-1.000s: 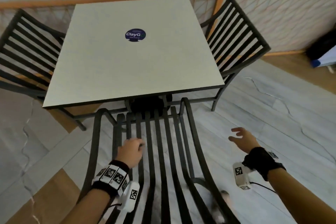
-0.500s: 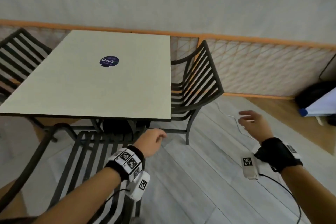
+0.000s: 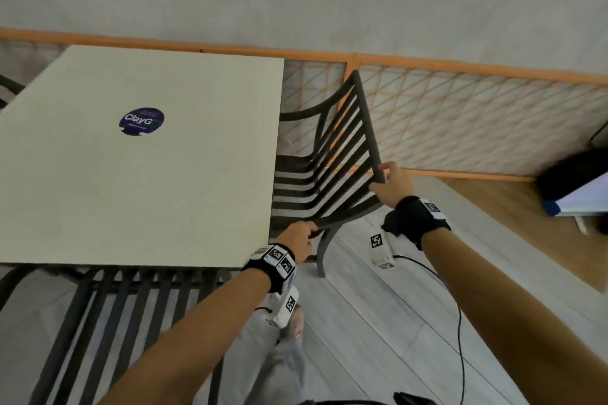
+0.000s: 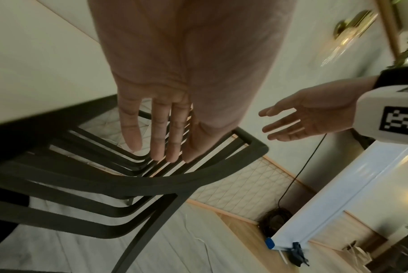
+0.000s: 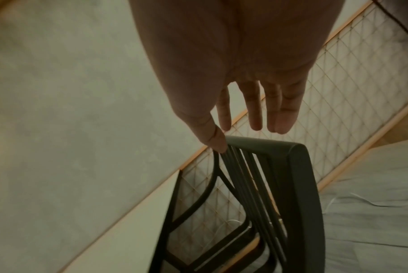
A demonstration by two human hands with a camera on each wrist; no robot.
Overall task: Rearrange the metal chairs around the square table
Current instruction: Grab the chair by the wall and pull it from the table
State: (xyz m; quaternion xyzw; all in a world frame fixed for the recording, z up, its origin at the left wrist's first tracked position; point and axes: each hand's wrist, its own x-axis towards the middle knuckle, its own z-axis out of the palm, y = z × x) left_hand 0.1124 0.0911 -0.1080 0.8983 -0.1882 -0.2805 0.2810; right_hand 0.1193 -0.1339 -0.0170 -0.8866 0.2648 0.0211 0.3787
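While both hands reach the chair (image 3: 332, 171) at the table's (image 3: 148, 174) three o'clock, the left hand (image 4: 165, 114) and right hand (image 5: 245, 99) show straight, spread fingers, gripping nothing.

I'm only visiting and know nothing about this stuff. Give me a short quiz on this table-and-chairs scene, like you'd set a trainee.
1. True or false: a cup stands on the square table.
2. The left hand and right hand are at which chair?
A) the chair at the table's right side
B) the one at its near side
C) the one at its left side
3. Fill in: the right hand's thumb touches that chair's top ____.

Key
1. False: only a round sticker lies there.
2. A
3. rail
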